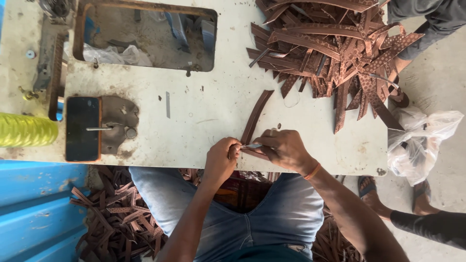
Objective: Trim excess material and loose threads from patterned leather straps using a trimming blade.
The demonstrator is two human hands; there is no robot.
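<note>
Trimming a brown strap (pixel 256 118) at the desk (pixel 204 116) edge.
Left hand (pixel 221 159) pinches the strap end — right hand (pixel 285 150) grips a small metal tool (pixel 252 146); next needs steady pressure, I think.

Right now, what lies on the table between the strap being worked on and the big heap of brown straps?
In the head view, only bare, stained white tabletop separates the strap from the heap.

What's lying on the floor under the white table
Brown straps lie heaped on the floor beside the person's legs. The tabletop and legs cover the rest, so what lies further under cannot be seen.
</note>
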